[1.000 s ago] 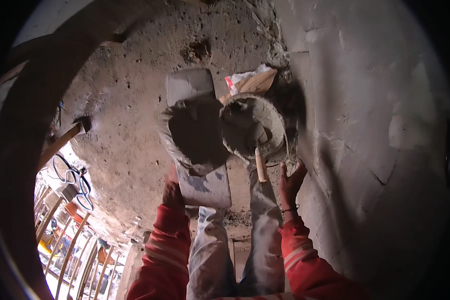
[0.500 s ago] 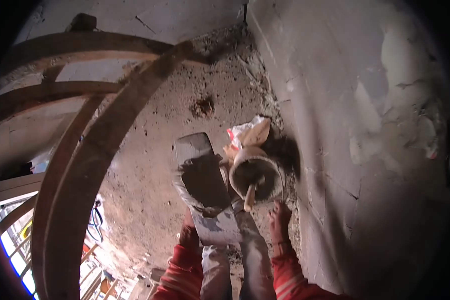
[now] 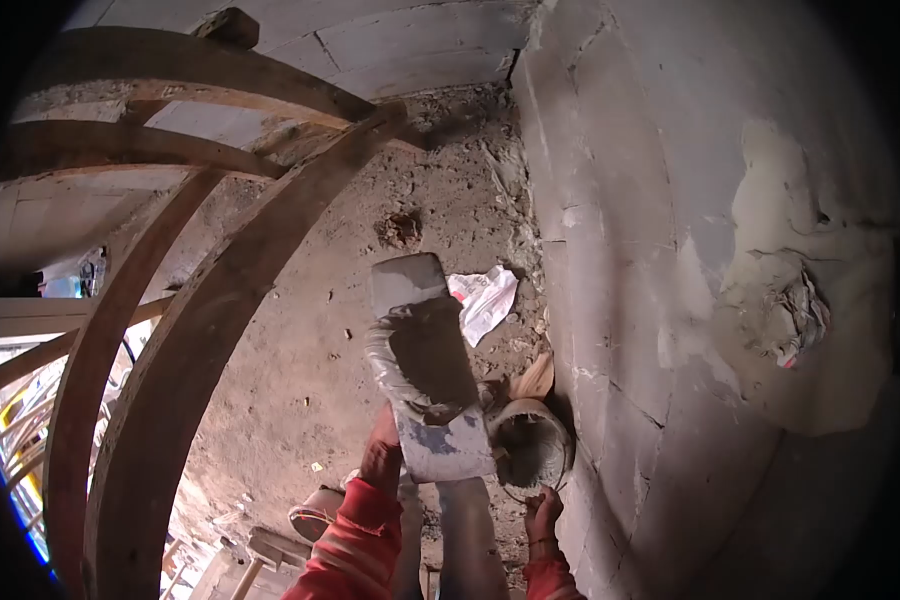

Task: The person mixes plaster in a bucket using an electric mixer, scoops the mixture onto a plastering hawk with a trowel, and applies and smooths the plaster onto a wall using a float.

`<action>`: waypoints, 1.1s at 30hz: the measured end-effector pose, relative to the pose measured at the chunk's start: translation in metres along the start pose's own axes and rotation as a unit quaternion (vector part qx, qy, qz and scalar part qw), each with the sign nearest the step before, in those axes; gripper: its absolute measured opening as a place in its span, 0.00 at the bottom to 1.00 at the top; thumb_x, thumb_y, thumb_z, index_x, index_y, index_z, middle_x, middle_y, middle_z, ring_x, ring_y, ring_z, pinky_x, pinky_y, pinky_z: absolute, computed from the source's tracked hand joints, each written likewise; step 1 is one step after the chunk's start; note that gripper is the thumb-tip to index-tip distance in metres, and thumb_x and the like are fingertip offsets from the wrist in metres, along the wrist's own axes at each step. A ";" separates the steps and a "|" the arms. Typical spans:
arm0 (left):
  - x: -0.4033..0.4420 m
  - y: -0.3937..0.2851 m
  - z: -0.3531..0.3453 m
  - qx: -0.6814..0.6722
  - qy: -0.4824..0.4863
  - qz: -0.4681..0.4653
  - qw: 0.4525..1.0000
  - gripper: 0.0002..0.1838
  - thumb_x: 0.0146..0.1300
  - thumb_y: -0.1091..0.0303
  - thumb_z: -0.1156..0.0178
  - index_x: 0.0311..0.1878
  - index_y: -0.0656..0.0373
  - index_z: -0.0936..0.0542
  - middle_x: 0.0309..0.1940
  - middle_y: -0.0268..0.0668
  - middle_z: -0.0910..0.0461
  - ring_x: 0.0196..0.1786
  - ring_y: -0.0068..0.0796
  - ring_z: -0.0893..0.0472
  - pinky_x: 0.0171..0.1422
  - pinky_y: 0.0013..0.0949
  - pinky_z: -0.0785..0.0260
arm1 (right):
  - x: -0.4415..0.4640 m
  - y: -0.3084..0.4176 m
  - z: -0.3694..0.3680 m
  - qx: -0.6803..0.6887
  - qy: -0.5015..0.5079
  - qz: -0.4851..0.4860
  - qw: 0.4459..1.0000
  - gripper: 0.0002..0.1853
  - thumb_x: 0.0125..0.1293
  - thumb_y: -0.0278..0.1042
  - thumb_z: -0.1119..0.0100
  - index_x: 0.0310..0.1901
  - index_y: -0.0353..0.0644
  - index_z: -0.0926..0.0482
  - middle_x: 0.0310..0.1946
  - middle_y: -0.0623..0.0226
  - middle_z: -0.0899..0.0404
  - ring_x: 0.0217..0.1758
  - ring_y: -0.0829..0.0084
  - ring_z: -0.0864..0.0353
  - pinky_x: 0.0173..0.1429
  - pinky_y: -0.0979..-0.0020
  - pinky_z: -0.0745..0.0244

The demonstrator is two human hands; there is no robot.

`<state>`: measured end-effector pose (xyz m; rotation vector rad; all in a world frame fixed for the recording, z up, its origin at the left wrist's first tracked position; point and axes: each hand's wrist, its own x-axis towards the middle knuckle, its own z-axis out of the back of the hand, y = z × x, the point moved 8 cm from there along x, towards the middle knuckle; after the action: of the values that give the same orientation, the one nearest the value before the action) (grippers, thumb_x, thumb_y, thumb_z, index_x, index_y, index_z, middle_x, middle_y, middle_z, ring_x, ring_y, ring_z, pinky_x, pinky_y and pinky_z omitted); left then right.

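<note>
My left hand (image 3: 387, 425) is at the near left side of a long hawk board (image 3: 448, 452) and holds it up from below; the fingers are hidden under it. A thick heap of grey plaster (image 3: 432, 362) covers the board's middle, with its far end bare. To the right, a round bucket (image 3: 510, 420) stands tilted near the wall, wet grey mix inside. My right hand (image 3: 542, 513) is closed at the bucket's near side, on its thin wire handle. A brown piece of paper or card (image 3: 535, 376) lies just behind the bucket.
Curved-looking wooden beams (image 3: 195, 310) stand at the left. A partly plastered wall (image 3: 660, 330) rises close on the right. White crumpled paper (image 3: 487, 303) and a hole (image 3: 400, 230) mark the dirty floor. Another bucket (image 3: 315, 512) sits beside my left forearm.
The bucket has come nearer to me, away from the white paper, with my right hand now closed at its handle. A light tool handle seen in the bucket earlier no longer shows.
</note>
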<state>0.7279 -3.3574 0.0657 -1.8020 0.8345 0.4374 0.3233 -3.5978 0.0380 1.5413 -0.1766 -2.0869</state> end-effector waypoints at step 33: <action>0.577 -0.075 -0.113 0.146 0.285 -0.060 0.945 0.24 0.75 0.63 0.48 0.69 0.65 0.33 0.65 0.45 0.26 0.65 0.39 0.24 0.71 0.42 0.31 | 0.144 0.179 -0.658 0.155 0.288 0.273 0.904 0.21 0.71 0.36 0.42 0.60 0.32 0.28 0.50 0.57 0.19 0.49 0.62 0.18 0.54 0.59 0.20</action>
<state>1.1692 -3.6387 -0.2123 -1.7011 1.1063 -0.2988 0.9590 -3.6858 -0.2343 1.9455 -0.6584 -1.1510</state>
